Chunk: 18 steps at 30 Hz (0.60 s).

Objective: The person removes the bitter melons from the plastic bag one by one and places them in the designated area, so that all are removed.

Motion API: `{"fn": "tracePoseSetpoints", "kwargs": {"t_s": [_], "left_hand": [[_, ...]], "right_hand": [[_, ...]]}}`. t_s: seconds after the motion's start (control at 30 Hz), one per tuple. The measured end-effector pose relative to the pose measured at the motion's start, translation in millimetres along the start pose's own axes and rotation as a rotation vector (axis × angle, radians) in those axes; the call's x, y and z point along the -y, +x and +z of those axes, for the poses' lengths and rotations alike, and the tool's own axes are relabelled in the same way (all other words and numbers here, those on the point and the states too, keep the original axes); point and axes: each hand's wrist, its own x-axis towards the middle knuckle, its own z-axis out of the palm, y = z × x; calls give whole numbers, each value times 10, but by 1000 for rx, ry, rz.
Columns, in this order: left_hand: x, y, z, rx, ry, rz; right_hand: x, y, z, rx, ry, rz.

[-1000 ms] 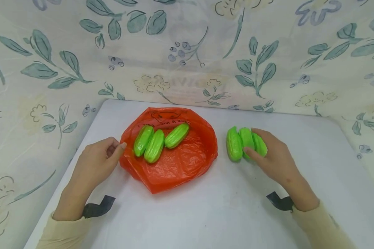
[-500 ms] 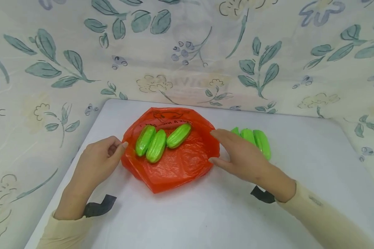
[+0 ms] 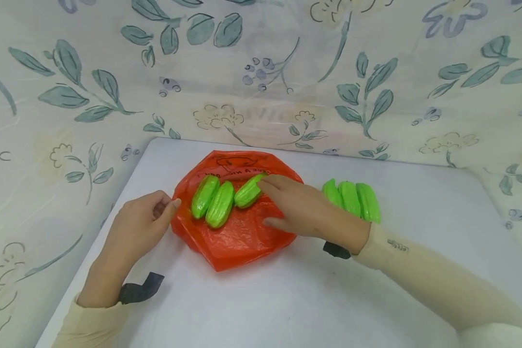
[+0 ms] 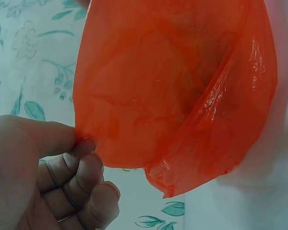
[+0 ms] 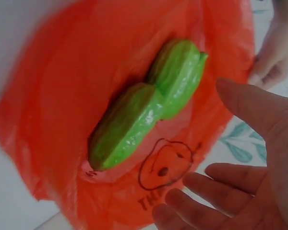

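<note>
In the head view, an open red plastic bag (image 3: 239,244) holds three glossy green toy cucumbers: one at the left (image 3: 205,196), a middle cucumber (image 3: 220,205) and a right cucumber (image 3: 247,192). My left hand (image 4: 48,172) pinches the bag's left rim between thumb and index finger. Over the bag's right side hovers my right hand (image 3: 300,205), thumb and fingers spread apart, the fingertips close to the right cucumber. The right wrist view shows a gap between that hand and the cucumbers. Part of the bag's right rim is hidden under the right hand.
Three more green cucumbers (image 3: 350,198) stand side by side on the white table (image 3: 261,309), right of the bag, partly behind my right forearm. A floral cloth (image 3: 261,63) hangs behind and to the left of the table.
My right hand has let go of the cucumbers on the right and moved left, over the bag. The left hand keeps its pinch on the rim, and the cucumbers stay in place.
</note>
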Motion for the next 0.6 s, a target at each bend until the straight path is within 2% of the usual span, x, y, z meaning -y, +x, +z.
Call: {"fn": "tracePoseSetpoints", "kwargs": {"t_s": [0.3, 0.6], "left_hand": [[-15, -10, -2, 3, -1, -10], [-16, -5, 3, 11, 4, -9]], "right_hand": [[20, 495, 137, 132, -45, 25], [-45, 741, 285, 144, -127, 38]]}}
